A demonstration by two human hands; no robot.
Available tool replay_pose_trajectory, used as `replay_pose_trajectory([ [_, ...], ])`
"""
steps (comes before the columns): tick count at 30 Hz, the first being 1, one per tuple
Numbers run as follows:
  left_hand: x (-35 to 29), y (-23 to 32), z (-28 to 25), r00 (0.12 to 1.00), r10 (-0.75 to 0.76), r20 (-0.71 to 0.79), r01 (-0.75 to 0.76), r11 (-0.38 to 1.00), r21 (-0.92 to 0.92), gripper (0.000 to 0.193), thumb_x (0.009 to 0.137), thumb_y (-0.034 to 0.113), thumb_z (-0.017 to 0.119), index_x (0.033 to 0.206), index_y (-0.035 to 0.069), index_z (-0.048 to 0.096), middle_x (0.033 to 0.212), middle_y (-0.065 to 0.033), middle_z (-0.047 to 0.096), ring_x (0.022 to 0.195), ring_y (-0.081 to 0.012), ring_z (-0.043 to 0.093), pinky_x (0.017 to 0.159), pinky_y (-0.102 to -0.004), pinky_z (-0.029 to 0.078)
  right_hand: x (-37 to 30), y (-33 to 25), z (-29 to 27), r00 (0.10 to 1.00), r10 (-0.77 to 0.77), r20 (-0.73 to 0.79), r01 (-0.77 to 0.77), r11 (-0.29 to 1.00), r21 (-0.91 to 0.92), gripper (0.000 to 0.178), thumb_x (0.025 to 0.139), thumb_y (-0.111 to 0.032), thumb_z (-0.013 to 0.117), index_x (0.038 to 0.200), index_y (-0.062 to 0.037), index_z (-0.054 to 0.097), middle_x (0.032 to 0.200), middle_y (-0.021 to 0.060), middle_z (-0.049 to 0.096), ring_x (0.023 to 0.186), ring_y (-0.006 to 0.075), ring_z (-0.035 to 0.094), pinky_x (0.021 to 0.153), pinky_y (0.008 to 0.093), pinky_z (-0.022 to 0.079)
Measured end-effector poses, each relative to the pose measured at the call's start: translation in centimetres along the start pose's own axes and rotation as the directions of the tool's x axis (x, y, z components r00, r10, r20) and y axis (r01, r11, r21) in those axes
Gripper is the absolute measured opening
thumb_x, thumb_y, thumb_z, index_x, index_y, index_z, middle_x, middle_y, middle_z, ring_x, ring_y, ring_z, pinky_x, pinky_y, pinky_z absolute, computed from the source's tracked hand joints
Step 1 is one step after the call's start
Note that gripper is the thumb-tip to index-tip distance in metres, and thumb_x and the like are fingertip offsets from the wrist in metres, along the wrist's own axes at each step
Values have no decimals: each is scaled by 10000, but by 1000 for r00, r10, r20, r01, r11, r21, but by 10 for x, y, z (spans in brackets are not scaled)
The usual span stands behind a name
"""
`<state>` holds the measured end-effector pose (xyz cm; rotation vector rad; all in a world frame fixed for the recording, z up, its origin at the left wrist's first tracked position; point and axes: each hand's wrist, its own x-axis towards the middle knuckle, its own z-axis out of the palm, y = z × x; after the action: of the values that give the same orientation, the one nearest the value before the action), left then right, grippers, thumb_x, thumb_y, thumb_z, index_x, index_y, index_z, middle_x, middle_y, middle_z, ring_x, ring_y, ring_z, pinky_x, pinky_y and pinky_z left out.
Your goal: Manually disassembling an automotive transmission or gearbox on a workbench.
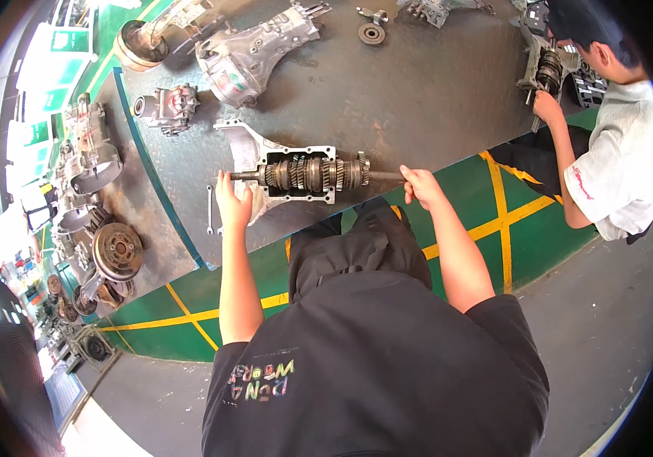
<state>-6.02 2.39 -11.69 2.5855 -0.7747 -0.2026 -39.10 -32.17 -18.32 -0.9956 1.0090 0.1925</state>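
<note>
A gear shaft (307, 175), its toothed gears lined up along it, lies across the open half of a grey metal gearbox housing (277, 196) near the table's front edge. My left hand (233, 201) has its fingers closed at the thin left end of the shaft. At the other side my right hand (423, 187) pinches the long plain end that sticks out beyond the housing. Most of the gears sit inside the housing's opening, with the rightmost ones beyond its rim. A wrench (210, 210) lies just left of my left hand.
Behind the housing stand a bell-shaped gearbox case (254, 57) and a small gear unit (168, 107). A round gear (371, 33) lies farther back. More transmissions (92, 145) and a brake drum (118, 251) crowd the left. At right, another person (608, 137) handles a similar gearbox (549, 72).
</note>
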Motion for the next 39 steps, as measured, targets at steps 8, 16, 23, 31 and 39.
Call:
replay_pose_trajectory([
  [8,-1,-9,10,993,-113,-33,114,993,41,613,838,181,682,1392,7,482,1551,-266,277,1416,-412,322,1157,-453,297,-5,3,-1,996,-48,74,33,981,193,385,984,-281,608,1225,13,546,877,80,635,677,154,612,629,292,526],
  [16,0,-10,4,965,-264,8,262,952,-159,568,844,171,678,1389,92,539,1558,-264,284,1404,-388,358,1140,-420,321,-7,15,-2,986,-138,92,120,977,174,378,1013,-367,537,913,-5,581,631,61,580,570,201,637,555,319,510],
  [23,3,-5,0,957,-290,14,285,930,-233,532,849,118,658,1369,80,553,1535,-244,323,982,-236,679,908,-352,517,-7,-10,7,965,259,-31,-257,965,55,515,1002,-507,473,808,-36,546,587,31,527,494,170,560,491,309,439],
  [31,1,-2,-3,951,-304,45,306,920,-244,549,840,110,659,1378,100,549,1562,-256,263,916,-207,697,928,-339,505,-19,2,4,991,-134,30,127,976,177,268,996,-289,584,1008,-22,594,818,38,628,677,143,637,615,292,526],
  [39,0,-5,0,958,-283,32,281,921,-271,549,850,93,661,1384,99,538,1564,-236,274,893,-207,704,862,-321,527,-5,-8,4,985,173,-12,-173,985,-24,514,1003,-518,479,820,-47,571,564,19,500,438,160,505,478,307,451],
])
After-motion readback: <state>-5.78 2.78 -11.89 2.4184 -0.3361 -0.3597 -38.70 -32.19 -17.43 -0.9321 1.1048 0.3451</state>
